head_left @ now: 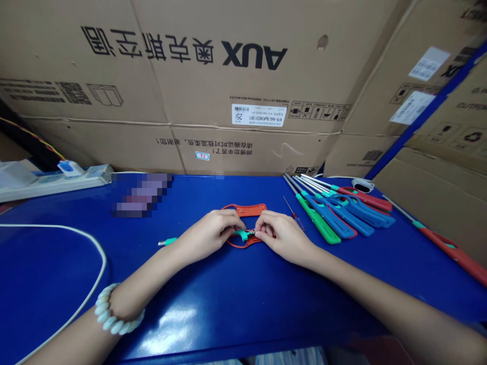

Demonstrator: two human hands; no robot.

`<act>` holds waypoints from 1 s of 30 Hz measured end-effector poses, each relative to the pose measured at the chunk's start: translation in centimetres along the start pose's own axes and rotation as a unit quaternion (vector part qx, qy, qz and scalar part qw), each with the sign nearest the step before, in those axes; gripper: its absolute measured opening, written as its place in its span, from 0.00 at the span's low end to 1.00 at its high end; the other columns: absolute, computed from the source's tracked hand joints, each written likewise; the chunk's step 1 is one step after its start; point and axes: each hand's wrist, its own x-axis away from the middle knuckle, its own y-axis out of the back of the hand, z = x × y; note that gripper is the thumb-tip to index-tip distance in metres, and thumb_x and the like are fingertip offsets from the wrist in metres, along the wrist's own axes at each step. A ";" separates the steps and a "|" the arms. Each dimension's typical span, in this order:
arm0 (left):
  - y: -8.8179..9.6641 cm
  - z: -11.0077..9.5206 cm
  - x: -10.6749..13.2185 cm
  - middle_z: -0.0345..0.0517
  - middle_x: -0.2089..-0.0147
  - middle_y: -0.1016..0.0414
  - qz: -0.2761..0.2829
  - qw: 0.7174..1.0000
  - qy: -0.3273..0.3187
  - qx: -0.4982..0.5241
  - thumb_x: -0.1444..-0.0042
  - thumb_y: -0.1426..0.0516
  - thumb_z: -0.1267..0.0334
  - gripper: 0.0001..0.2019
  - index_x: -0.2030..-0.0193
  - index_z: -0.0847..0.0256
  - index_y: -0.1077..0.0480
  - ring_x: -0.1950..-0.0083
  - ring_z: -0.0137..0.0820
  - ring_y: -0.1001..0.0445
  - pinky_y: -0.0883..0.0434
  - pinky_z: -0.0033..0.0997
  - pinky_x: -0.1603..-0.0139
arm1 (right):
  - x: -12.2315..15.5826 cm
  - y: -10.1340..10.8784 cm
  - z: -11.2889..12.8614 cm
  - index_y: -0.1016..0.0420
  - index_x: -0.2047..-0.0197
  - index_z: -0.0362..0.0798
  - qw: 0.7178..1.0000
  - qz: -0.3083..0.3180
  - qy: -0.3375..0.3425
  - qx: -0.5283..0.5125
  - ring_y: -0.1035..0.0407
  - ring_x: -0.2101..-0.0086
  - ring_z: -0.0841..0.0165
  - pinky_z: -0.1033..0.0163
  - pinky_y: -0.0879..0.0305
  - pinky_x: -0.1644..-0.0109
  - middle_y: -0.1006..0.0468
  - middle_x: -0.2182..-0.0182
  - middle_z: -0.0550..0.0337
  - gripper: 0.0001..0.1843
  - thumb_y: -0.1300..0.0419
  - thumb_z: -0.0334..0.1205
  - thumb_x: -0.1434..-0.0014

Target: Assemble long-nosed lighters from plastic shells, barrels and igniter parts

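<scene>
The lower orange handle half of a long-necked gas lighter (pixel 247 244) lies in front of me, its inside showing. My left hand (pixel 213 230) is closed over it, fingertips pinching at the green trigger (pixel 241 235). My right hand (pixel 282 236) is closed at the handle's right part, beside small red wires and a black part (pixel 251 232); what its fingertips grip is hidden. The other orange handle half (pixel 251 210) lies just beyond both hands. A green and metal neck piece (pixel 167 242) shows left of my left hand, partly covered by the forearm.
A thin screwdriver (pixel 299 221) lies right of my hands. Several lighters with green, blue and red handles (pixel 346 210) lie beyond it, another red one (pixel 452 248) farther right. A power strip (pixel 87 175) and white cable (pixel 99 253) are left. Cardboard (pixel 182 101) stands behind the blue table (pixel 213 309).
</scene>
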 end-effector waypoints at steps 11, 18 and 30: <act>-0.1 -0.1 0.1 0.44 0.60 0.26 0.019 0.999 -0.002 -0.040 0.41 0.49 0.77 0.12 0.61 0.62 0.26 0.61 0.29 0.27 0.32 0.27 0.58 | 0.0 0.1 0.1 0.31 0.71 0.47 1.000 0.004 0.006 0.003 0.38 0.75 0.74 0.69 0.46 0.70 0.31 0.75 0.65 0.07 0.41 0.26 0.46; -0.3 0.0 0.2 0.44 0.60 0.28 0.031 0.995 -0.008 -0.090 0.41 0.51 0.77 0.13 0.61 0.61 0.26 0.63 0.28 0.28 0.33 0.26 0.61 | 0.0 0.2 0.3 0.31 0.72 0.46 1.000 0.012 0.010 0.001 0.39 0.75 0.75 0.69 0.46 0.70 0.31 0.75 0.66 0.08 0.40 0.25 0.47; -0.4 -1.7 0.2 0.47 0.63 0.28 0.072 0.964 0.006 -0.255 0.43 0.52 0.77 0.13 0.63 0.63 0.27 0.66 0.32 0.27 0.33 0.28 0.68 | 0.0 0.3 0.3 0.34 0.75 0.46 0.999 0.012 0.031 0.018 0.39 0.75 0.75 0.69 0.48 0.70 0.32 0.75 0.66 0.10 0.42 0.23 0.48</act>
